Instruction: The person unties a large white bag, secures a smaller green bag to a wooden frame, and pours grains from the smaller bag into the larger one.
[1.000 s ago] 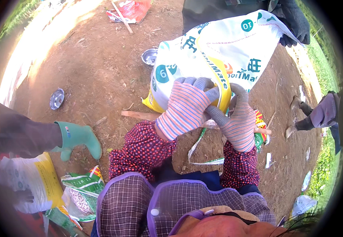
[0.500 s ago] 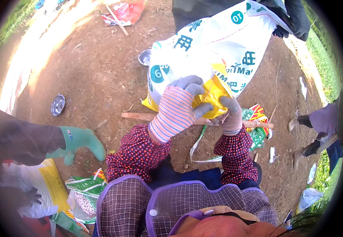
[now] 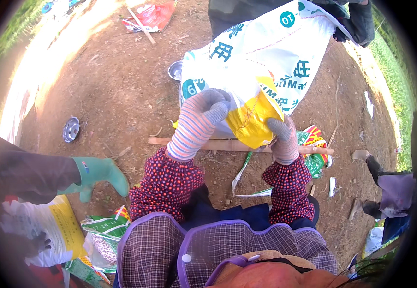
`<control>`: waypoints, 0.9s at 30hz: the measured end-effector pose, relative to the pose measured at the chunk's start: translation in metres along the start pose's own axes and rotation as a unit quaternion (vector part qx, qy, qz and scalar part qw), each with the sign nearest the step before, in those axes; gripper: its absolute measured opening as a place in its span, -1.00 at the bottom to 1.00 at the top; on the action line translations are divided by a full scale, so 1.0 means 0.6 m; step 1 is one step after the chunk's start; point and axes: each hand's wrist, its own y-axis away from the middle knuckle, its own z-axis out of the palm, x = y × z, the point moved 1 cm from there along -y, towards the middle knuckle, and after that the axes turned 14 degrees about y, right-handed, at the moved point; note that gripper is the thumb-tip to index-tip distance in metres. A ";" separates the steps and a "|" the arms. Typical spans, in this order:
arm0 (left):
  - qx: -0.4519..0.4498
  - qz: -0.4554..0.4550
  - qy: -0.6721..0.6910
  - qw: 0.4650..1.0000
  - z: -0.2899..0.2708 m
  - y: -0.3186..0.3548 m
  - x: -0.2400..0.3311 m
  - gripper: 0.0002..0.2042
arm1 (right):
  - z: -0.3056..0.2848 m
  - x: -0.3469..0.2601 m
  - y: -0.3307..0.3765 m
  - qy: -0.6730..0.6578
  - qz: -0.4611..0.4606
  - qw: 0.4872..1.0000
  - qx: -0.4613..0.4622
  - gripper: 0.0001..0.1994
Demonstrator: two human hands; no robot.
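Observation:
A large white woven sack (image 3: 261, 53) with green print and a yellow end panel (image 3: 252, 119) hangs in front of me. Striped knit gloves with grey fingers cover both my hands. My left hand (image 3: 200, 121) is closed on the sack's near left edge, fingers curled. At the yellow end's right side, my right hand (image 3: 284, 138) is closed on the sack, thumb on top and the other fingers partly hidden behind. The sack's far end reaches up to another person's dark-gloved hand (image 3: 341, 34) at the top right.
A wooden pole (image 3: 223, 145) lies beneath the sack. Metal bowls (image 3: 71, 129) rest on the dirt. A person's green boot (image 3: 103, 176) stands at left, near an opened bag of granules (image 3: 102, 247). Another person's legs (image 3: 379, 187) are at right.
My left hand has shifted left and down, apart from my right. The yellow end is spread wider between them. The person at right has moved a leg.

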 end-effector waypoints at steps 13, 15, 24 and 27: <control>-0.066 0.093 -0.313 0.943 0.031 0.025 0.005 -0.76 | -0.006 0.005 0.008 0.085 0.013 0.996 -0.006 -0.61; -0.100 -0.116 -0.064 0.986 0.026 0.021 0.019 -0.74 | -0.021 0.004 0.010 0.164 0.028 0.986 -0.004 -0.53; -0.157 -0.076 0.427 0.887 0.063 0.032 0.043 -0.74 | -0.022 -0.043 0.007 0.203 -0.038 0.964 -0.169 -0.43; -0.219 0.173 0.465 0.841 -0.012 -0.026 0.164 -0.79 | -0.034 -0.061 0.011 0.311 -0.063 0.938 -0.142 -0.68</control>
